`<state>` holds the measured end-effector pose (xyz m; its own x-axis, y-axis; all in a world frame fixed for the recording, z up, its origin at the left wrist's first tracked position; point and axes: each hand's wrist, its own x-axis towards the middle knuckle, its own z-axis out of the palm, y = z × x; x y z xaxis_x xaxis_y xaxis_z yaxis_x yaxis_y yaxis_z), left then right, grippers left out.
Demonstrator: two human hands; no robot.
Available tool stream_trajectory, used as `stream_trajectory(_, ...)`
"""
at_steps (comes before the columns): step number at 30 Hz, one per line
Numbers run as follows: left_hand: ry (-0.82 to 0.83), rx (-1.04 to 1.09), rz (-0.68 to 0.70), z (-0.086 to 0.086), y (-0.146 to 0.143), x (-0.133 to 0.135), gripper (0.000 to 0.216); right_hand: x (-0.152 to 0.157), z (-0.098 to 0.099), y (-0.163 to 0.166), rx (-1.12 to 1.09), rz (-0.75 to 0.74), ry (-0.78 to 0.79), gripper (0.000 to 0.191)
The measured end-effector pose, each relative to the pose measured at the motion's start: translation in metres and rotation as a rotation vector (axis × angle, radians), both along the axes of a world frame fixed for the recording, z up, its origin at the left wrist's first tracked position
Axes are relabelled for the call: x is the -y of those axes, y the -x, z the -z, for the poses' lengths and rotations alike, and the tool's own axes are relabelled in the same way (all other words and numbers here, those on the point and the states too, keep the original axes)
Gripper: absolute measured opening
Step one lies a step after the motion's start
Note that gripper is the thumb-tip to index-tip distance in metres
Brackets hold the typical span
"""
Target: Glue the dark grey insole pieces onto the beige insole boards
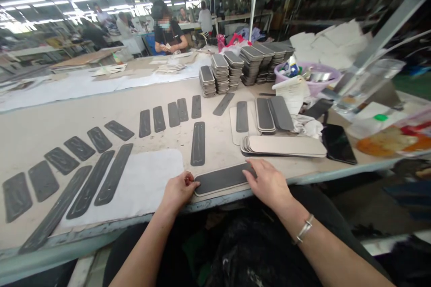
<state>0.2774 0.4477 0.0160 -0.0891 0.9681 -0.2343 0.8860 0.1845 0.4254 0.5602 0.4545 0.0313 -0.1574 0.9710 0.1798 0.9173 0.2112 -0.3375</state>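
Note:
A dark grey rounded strip on a pale backing piece (220, 179) lies at the table's near edge. My left hand (178, 190) is curled, its fingertips pinching the strip's left end. My right hand (267, 182) rests on the strip's right end with fingers flat and slightly spread. Just beyond lies a fanned pile of pale backing pieces (284, 145). Another dark strip (198, 143) lies upright in front of my hands.
Several dark strips (101, 139) lie spread over the table and a white sheet (148, 184) at left. Stacks of strips (232, 69), a purple basin (313, 76) and a black phone (337, 143) stand right. Another person (168, 31) works at the far side.

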Motion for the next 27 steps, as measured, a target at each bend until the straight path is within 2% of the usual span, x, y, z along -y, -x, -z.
stream_trajectory(3,-0.019,0.001,-0.005,0.000,0.000,0.001,0.015,-0.005,0.005,-0.005,0.090,0.167,0.098,0.032)
stream_trajectory(5,-0.023,0.001,0.003,0.000,0.000,0.002,0.015,-0.011,0.009,-0.014,0.114,0.207,0.155,0.025)
stream_trajectory(13,-0.045,0.003,0.017,0.005,0.002,0.003,0.015,-0.016,0.015,-0.020,0.125,0.209,0.202,0.020)
stream_trajectory(22,-0.041,0.008,-0.012,0.002,-0.001,0.004,0.015,-0.021,0.015,-0.023,0.135,0.234,0.273,0.023)
stream_trajectory(27,-0.056,0.012,-0.021,0.004,-0.002,0.006,0.016,-0.024,0.021,-0.028,0.179,0.227,0.310,0.027)
